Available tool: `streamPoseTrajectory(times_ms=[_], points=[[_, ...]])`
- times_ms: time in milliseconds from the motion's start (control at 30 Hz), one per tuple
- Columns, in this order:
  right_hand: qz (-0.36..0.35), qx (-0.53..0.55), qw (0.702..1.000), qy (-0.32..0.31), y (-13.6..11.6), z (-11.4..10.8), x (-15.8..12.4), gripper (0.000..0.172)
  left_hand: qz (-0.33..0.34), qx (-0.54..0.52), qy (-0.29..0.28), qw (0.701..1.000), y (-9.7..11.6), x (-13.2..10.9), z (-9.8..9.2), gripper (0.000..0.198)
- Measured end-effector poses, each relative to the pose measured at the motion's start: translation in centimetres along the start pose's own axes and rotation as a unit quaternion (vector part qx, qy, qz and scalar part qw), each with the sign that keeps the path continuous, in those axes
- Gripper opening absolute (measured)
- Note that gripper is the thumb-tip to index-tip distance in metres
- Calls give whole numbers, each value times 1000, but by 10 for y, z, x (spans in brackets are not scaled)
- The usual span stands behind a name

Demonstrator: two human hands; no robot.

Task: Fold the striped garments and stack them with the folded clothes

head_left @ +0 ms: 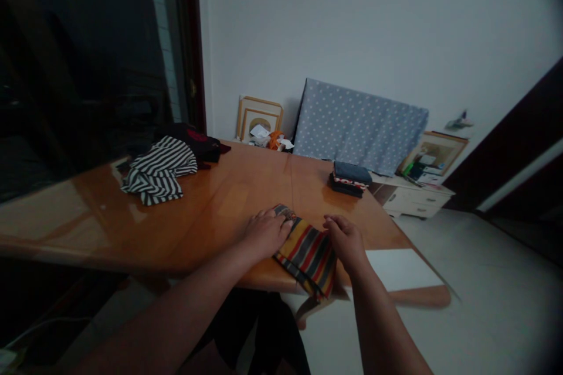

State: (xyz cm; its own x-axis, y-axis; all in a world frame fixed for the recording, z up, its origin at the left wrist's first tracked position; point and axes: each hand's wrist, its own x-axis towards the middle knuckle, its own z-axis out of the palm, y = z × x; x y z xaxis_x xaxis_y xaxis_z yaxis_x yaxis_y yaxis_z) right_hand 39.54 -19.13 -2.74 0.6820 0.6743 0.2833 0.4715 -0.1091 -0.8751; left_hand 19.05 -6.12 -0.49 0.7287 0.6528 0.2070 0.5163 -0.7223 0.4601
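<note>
A folded cloth with red, yellow and dark stripes [308, 255] lies at the near edge of the wooden table [211, 211], partly hanging over it. My left hand [266, 231] lies flat on the cloth's left end, fingers stretched out. My right hand [345, 240] rests on its right side with the fingers curled down onto the fabric.
A black-and-white striped garment [158, 171] and a dark garment [196, 140] lie at the table's far left. A small stack of folded clothes [350, 179] sits at the far right. Beyond stand a dotted blue board [358, 126], picture frames and a low white cabinet [413, 199].
</note>
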Motion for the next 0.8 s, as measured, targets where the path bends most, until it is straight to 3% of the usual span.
streamPoseTrajectory(times_ms=[167,300,400,500,600,700,800], points=[[7,-18,1000,-6,4,1,-5,44,-53,-85,27,995,-13,8,2,29],[-43,-69,997,-17,-10,7,-9,40,-66,-87,34,993,-22,8,10,23],[-124,-117,983,-70,-32,22,-17,37,-60,-85,44,994,-22,5,13,23],[-198,-183,951,-151,-50,41,-28,40,-33,-102,52,993,-18,1,14,26],[-221,-263,916,-206,-57,55,-36,42,-26,-119,59,991,-18,-2,11,30],[-209,-309,901,-220,-55,60,-39,40,-50,-80,121,988,-25,-4,3,29],[-209,-313,900,-219,-50,60,-38,40,-135,15,145,980,-38,-6,-3,40]])
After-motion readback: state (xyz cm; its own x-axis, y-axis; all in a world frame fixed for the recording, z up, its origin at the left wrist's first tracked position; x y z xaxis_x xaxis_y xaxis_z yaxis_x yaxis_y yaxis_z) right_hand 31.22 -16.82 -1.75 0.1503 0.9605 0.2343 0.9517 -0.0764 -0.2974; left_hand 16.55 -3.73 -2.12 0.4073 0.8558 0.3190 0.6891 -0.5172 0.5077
